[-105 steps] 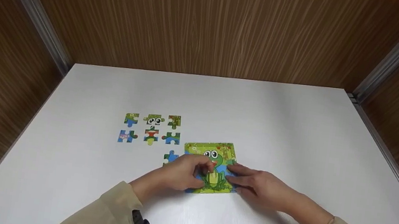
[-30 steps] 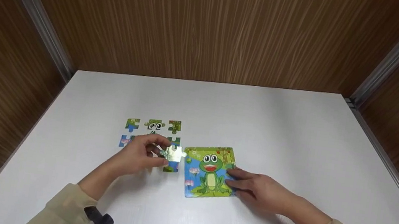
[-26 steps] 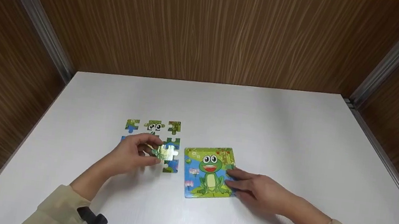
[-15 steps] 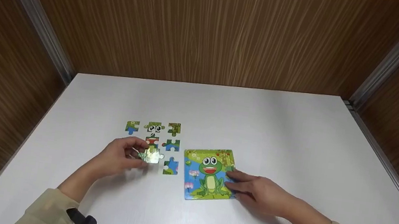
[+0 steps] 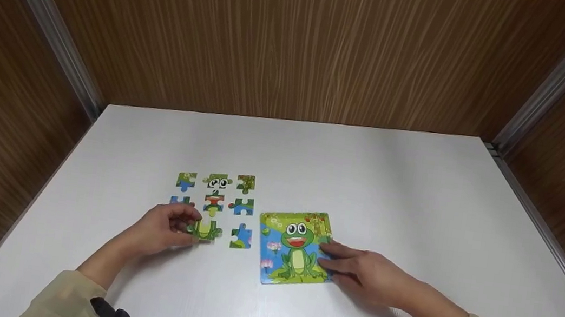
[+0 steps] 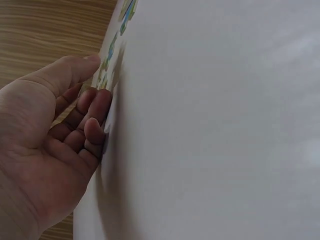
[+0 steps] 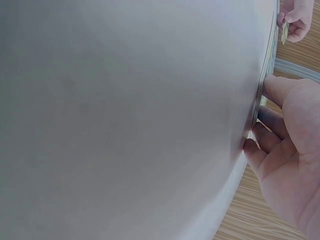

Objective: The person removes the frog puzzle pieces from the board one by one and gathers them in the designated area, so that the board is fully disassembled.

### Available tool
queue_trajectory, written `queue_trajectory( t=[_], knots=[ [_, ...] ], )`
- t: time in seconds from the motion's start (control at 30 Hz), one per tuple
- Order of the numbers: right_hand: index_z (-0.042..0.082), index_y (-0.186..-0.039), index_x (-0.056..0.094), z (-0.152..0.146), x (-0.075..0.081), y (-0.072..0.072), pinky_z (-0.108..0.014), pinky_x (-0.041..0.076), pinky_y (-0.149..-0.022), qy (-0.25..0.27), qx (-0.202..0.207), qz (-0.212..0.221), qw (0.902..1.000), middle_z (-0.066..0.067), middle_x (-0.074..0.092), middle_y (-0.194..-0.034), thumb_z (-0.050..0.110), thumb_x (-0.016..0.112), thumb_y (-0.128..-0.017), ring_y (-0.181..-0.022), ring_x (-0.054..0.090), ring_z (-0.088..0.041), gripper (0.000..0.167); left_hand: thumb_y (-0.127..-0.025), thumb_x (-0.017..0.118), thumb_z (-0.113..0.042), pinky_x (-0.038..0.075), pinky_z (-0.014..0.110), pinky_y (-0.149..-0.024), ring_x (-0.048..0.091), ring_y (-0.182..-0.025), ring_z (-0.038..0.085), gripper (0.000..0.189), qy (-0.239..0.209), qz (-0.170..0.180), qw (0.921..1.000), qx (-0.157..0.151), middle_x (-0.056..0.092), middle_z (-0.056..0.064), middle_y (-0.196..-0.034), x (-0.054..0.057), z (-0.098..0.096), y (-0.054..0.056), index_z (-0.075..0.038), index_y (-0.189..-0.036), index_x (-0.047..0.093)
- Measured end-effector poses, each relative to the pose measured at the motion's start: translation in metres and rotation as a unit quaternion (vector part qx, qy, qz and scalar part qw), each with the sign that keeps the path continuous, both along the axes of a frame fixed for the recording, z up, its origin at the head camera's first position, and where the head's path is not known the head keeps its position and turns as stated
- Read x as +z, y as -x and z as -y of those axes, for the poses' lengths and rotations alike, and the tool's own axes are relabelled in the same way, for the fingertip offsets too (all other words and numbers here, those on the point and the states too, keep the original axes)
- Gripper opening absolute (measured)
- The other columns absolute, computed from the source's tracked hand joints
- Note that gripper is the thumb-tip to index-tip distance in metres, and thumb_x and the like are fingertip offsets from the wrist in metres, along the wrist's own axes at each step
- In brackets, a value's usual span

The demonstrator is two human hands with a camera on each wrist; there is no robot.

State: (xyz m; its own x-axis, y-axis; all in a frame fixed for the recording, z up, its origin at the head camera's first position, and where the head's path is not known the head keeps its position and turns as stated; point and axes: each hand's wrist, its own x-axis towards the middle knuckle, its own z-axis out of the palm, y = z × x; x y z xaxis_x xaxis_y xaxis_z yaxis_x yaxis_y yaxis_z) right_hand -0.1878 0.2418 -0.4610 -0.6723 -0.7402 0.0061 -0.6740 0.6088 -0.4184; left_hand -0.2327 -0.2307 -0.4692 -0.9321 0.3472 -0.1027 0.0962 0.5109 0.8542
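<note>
My left hand (image 5: 158, 229) pinches a puzzle piece (image 5: 205, 229) showing the frog's pale belly and green legs, low over the table at the front of the loose pieces. In the right wrist view this piece (image 7: 285, 33) appears tilted between the fingers. The right hand (image 5: 372, 275) rests at the right edge of a square frog puzzle board (image 5: 298, 248), its fingertips touching that edge. A complete frog picture with pink flowers shows on the board. In the left wrist view the left hand (image 6: 60, 125) hides most of its piece.
Loose puzzle pieces lie in rows left of the board, among them the frog's eyes (image 5: 218, 181), its red mouth (image 5: 214, 203) and a blue-green corner piece (image 5: 241, 237). Part of a flower piece (image 5: 179, 200) shows behind the left hand. Wood-grain panels (image 5: 298, 40) surround the white table (image 5: 368, 170).
From over the board, my left hand has moved left and taken the belly piece across to the front of the loose pieces, lowering it. The right hand has stayed at the board's edge.
</note>
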Motion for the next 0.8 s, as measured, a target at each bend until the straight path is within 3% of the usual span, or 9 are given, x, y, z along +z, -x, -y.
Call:
queue_trajectory(
  t=[0.3, 0.8],
  knots=[
    [0.013, -0.147, 0.064, -0.0004, -0.0013, 0.0005, -0.049, 0.051, -0.106, 0.006, 0.007, -0.013, 0.9999, -0.01, 0.051, -0.16, 0.012, 0.069, -0.104, -0.146, 0.048, -0.032, 0.043, -0.084, 0.089, -0.014, 0.05, 0.03, -0.083, 0.057, -0.098, 0.023, 0.042, 0.03, -0.006, 0.9995, 0.002, 0.067, 0.005, -0.113, -0.0031, -0.0039, -0.0023, -0.01, -0.122, 0.072],
    [0.014, -0.149, 0.063, 0.0004, 0.001, 0.0, -0.048, 0.048, -0.11, -0.006, -0.013, 0.019, 0.9997, -0.007, 0.048, -0.163, 0.014, 0.067, -0.105, -0.149, 0.045, -0.029, 0.044, -0.085, 0.089, -0.014, 0.045, 0.031, -0.077, 0.053, -0.089, 0.021, 0.04, 0.044, -0.02, 0.9988, 0.002, 0.065, 0.004, -0.108, -0.0064, -0.0071, -0.0019, -0.01, -0.122, 0.073]
  ],
)
